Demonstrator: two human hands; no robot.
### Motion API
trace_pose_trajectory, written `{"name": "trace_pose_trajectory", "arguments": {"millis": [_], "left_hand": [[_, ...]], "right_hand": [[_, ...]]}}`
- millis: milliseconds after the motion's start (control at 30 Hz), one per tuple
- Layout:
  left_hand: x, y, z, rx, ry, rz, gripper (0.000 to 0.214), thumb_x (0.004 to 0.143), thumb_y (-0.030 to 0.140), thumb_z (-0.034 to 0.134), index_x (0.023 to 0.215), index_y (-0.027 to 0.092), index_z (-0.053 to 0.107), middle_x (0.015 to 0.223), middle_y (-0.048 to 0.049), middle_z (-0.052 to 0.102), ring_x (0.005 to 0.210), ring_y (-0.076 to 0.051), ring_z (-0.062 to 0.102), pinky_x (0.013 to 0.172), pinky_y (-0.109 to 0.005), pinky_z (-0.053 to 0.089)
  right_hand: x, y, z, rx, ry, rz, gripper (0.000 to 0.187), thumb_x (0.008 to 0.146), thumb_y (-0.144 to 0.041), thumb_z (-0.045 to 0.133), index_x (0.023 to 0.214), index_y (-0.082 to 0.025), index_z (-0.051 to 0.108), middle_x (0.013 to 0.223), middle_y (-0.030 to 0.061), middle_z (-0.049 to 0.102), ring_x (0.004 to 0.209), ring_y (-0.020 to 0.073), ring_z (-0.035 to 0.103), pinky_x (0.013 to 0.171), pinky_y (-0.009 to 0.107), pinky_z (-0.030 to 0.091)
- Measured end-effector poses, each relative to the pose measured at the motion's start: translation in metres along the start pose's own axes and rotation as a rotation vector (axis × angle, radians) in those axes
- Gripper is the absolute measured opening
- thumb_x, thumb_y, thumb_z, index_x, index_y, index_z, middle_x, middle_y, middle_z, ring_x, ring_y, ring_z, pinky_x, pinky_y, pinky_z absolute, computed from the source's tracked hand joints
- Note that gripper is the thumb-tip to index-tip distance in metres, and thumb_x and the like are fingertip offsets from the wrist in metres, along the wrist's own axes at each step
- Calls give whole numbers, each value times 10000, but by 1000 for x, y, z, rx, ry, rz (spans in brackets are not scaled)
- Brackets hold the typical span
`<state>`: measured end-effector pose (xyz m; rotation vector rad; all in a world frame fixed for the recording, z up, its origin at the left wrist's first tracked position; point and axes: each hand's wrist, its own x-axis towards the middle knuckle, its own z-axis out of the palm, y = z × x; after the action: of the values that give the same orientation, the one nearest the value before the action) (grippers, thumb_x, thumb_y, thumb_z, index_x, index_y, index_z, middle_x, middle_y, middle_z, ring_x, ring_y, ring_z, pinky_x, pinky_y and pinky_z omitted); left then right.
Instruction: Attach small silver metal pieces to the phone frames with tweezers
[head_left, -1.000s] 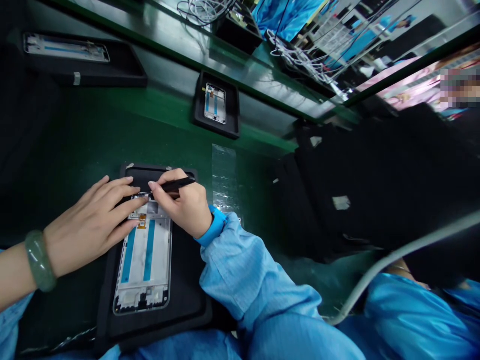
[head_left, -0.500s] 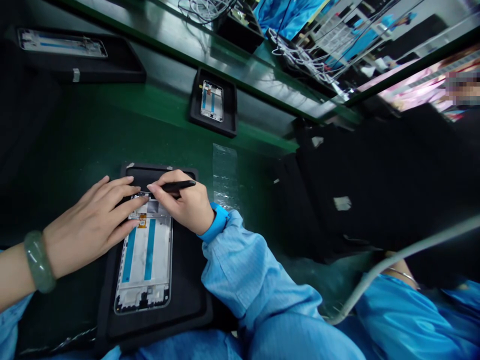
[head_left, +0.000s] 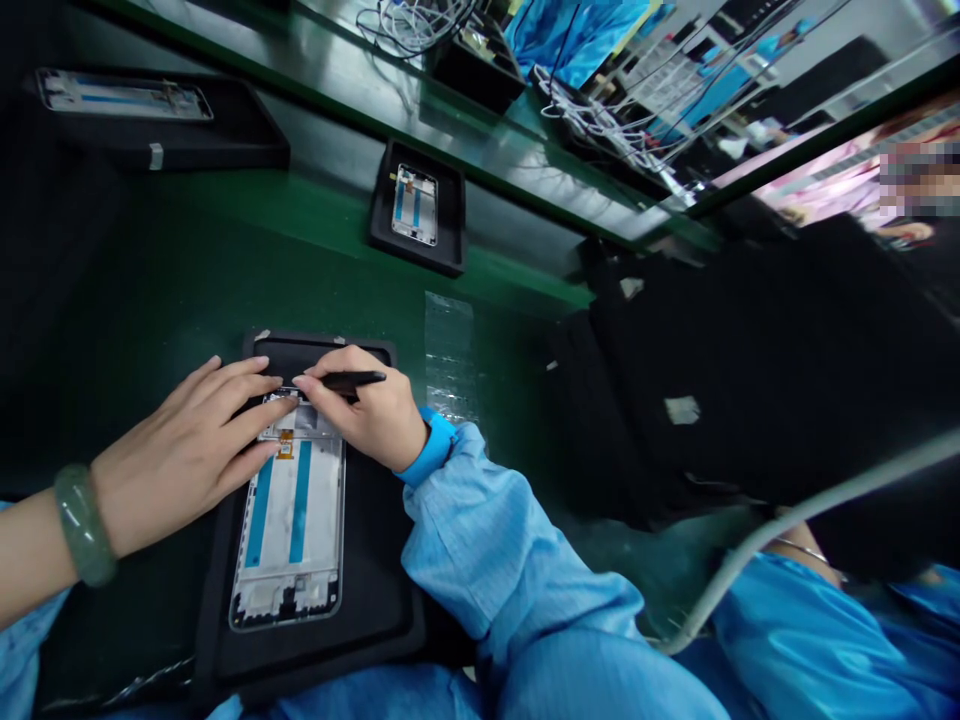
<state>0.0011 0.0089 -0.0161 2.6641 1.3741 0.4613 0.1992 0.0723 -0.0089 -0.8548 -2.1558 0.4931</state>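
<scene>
Phone frame [head_left: 289, 530]: laid flat in a black tray [head_left: 375, 600] on the desk [head_left: 225, 260], its white backing marked by two blue stripes, with a small orange strip [head_left: 285, 445] near the upper end.

Left hand [head_left: 180, 445]: placed over the upper end of the phone frame, coming in from its left side. The fingers [head_left: 255, 410] are held extended and slightly spread, not clenched, with their tips resting on the frame's upper end. A green stone bangle [head_left: 84, 525] is worn on the wrist.

Right hand [head_left: 367, 420]: held over the upper end of the phone frame, just beside the left hand. A black tool [head_left: 352, 380] is gripped between the fingers [head_left: 330, 365], with its tip pointed toward the frame. The exact contact point is hidden by the fingers. A blue sleeve [head_left: 480, 540] with a brighter blue cuff [head_left: 433, 447] covers the arm.

Nearby: a clear plastic strip [head_left: 450, 355] is laid on the desk to the right of the phone frame. A second tray [head_left: 416, 205] holding another frame is set beyond it.

Far right: a black cloth-covered object [head_left: 750, 380] and a grey cable [head_left: 787, 540] are seen, with another person's blue sleeve [head_left: 787, 630] below them.
</scene>
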Motion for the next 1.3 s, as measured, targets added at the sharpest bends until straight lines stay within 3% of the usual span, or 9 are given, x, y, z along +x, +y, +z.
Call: {"name": "trace_pose_trajectory", "arguments": {"millis": [133,233,333,500,600,800,933,1100,1300], "left_hand": [[-1,-2,0,-26,-15,2,386,920,384,392,1266,233,473,1234,-82,536,1320,-263,361,1104,-530,289],[1,-3,-2,-114,8,-68,448,901,428,429,1293,212,414,1276,-88,505,1278,-248,412,1093,-480,328],[18,-8,-3,-214,111,-225,458,890,444,431,1250,160,418,1305,-127,451,1259,-240,424,1061,-435,374],[86,-44,10,-98,301,-517,366,892,353,443,1160,106,482,1226,-157,475,1236,-242,426,1038,-436,376],[133,-86,21,0,372,-737,369,864,364,540,1165,152,512,1243,-107,505,1148,-253,494,938,-487,435],[171,-170,11,85,464,-1076,368,871,368,546,1177,164,522,1196,-89,550,1032,-212,566,859,-441,493],[171,-194,0,107,606,-1227,374,873,365,544,1186,164,516,1201,-92,547,1032,-212,566,856,-439,495],[172,-189,6,121,717,-1214,387,871,365,546,1201,167,507,1228,-96,532,1058,-222,555,875,-453,485],[174,-166,12,111,671,-960,382,876,366,537,1207,177,505,1242,-95,525,1067,-222,551,882,-454,482]], "right_hand": [[1,0,-2,-29,-32,-51,190,902,-350,521,832,-185,582,787,11,647,763,110,624,702,217,500],[9,6,-22,8,52,23,188,918,-334,496,857,-174,575,816,23,641,779,114,621,726,227,503],[15,19,-46,-196,45,72,204,940,-288,431,894,-162,586,1005,85,634,964,181,596,813,310,495],[12,41,-52,-501,-425,167,287,935,-357,443,1119,-185,581,1044,81,623,924,214,616,740,324,510],[10,49,-54,-585,-515,256,291,952,-327,407,1140,-182,574,1070,77,607,884,203,638,686,287,498],[20,94,-108,-725,-281,672,256,930,-294,448,1031,-123,609,1037,121,633,975,240,610,808,282,436],[43,123,-132,-774,-112,850,324,928,-282,411,1012,-41,611,978,217,649,980,308,606,804,337,424],[104,127,-95,-732,4,929,391,915,-303,380,1010,-30,644,978,245,660,964,317,618,775,339,441],[153,136,-50,-664,-27,894,523,936,-486,335,1092,-87,635,1088,205,627,1024,268,614,835,319,456]]}}
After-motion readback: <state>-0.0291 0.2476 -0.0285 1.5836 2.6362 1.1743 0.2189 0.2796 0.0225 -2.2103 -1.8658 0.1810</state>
